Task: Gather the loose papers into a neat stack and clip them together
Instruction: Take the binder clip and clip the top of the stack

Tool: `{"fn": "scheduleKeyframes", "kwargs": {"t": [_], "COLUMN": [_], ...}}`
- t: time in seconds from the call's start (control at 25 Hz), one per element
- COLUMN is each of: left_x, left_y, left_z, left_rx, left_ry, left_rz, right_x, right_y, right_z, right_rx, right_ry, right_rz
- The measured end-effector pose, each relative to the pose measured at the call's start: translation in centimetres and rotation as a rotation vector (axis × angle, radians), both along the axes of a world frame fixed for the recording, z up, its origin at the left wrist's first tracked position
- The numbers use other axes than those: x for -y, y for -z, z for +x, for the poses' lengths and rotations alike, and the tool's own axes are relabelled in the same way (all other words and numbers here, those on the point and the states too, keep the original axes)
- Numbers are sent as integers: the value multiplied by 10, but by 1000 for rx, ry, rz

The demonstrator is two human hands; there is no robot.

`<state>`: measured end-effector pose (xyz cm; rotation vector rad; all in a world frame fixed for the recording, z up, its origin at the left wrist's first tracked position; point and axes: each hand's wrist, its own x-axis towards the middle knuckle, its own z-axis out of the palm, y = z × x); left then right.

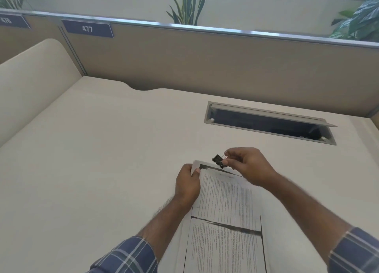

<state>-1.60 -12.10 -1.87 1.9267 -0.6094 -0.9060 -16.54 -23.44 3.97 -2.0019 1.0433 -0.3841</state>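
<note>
Black binder clip (219, 161) pinched by our right hand (247, 166), seemingly agape, may bite crooked if our left hand (187, 183), gripping the paper stack (223, 215), slips.

left sleeve (131, 256): blue plaid with pale stripes, pushed up the forearm
right sleeve (356, 252): same blue plaid, cuff near the elbow
forearms: bare, some hair

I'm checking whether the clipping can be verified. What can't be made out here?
- Head view: binder clip is small; open or biting the papers is unclear.
- Papers' near edge: cut off by the frame.
- Print: too blurred to read.
- Sheet count: hidden by the top sheet.
</note>
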Motion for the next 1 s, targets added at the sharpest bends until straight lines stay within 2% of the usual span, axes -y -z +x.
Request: {"fn": "scheduleKeyframes", "kwargs": {"t": [0.2, 0.36, 0.6, 0.76, 1.0], "left_x": [0, -3, -5, -4, 0], "left_y": [4, 3, 4, 7, 11], "left_z": [-1, 0, 3, 6, 6], "left_rx": [14, -5, -105, -165, -146], "left_ry": [12, 32, 31, 20, 32], "left_rz": [-12, -53, -115, -125, -150], "right_x": [23, 36, 31, 29, 28], "right_y": [-12, -15, -13, -8, -6], "right_z": [22, 33, 50, 55, 62], "right_rx": [-254, -351, -345, -309, -300], "right_ry": [-227, -289, -379, -360, -379], "right_rz": [-166, -195, -127, -88, -48]}}
